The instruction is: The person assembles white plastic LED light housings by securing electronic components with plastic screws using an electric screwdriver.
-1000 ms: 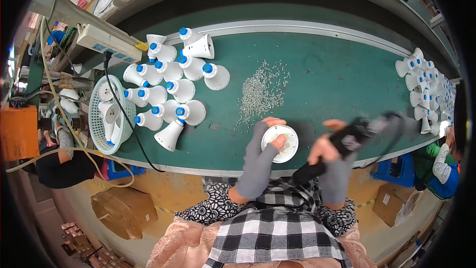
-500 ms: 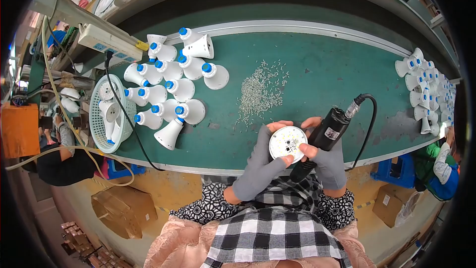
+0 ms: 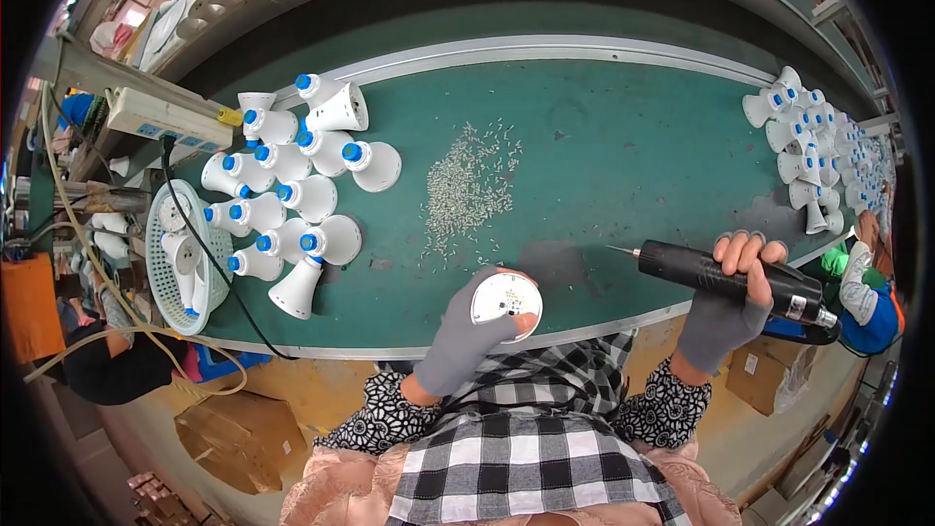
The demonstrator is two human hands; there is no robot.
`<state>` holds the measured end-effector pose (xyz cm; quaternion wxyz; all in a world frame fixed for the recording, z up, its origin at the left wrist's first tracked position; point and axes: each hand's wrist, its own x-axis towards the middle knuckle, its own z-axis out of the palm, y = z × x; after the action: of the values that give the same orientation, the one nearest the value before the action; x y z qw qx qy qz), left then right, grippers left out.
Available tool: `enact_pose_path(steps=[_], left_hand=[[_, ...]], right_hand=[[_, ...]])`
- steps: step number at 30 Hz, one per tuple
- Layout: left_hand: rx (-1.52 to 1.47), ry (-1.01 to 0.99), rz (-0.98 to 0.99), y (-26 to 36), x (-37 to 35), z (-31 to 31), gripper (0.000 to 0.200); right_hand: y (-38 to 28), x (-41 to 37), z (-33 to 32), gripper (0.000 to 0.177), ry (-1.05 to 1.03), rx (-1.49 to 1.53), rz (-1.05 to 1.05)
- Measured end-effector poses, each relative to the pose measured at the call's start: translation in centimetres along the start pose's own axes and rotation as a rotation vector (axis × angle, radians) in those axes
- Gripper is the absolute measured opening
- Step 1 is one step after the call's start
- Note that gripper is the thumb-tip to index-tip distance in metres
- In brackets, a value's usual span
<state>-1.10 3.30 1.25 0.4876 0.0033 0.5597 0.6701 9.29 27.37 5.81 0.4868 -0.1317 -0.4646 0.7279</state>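
My left hand (image 3: pixel 464 329), in a grey fingerless glove, grips a white lamp body (image 3: pixel 498 309) near the table's front edge. Its round face with a small circuit board is turned up, and my thumb lies across the rim. To the right, my right hand (image 3: pixel 732 304) is wrapped round a black electric screwdriver (image 3: pixel 687 264). The screwdriver lies nearly level, its thin bit pointing left, apart from the lamp body. Beyond my left hand, a pile of small screws (image 3: pixel 466 192) is spread on the green table (image 3: pixel 604 156).
White lamp bodies with blue caps (image 3: pixel 310 197) stand and lie at the left, beside a pale green basket (image 3: pixel 156 268) holding more. A power strip (image 3: pixel 166 120) has a black cable hanging from it. Another lamp group (image 3: pixel 806 141) stands far right, near another person's sleeve (image 3: pixel 857 278).
My right hand has left the lamp body and moved right, swinging the screwdriver from upright-slanted to nearly level with its bit leftward. My left hand keeps the lamp body. The view has shifted.
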Motion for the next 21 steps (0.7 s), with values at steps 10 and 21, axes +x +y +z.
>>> enact_pose_path(steps=[10,21], left_hand=[[-0.016,0.102,-0.007,-0.5,0.3,1.1,0.044],[0.405,-0.083,0.337,-0.1,1.1,1.2,0.042]], right_hand=[[4.9,-0.5,-1.3,0.018,0.338,-0.139,-0.128],[3.2,-0.3,-0.6,0.015,0.34,-0.025,-0.036]])
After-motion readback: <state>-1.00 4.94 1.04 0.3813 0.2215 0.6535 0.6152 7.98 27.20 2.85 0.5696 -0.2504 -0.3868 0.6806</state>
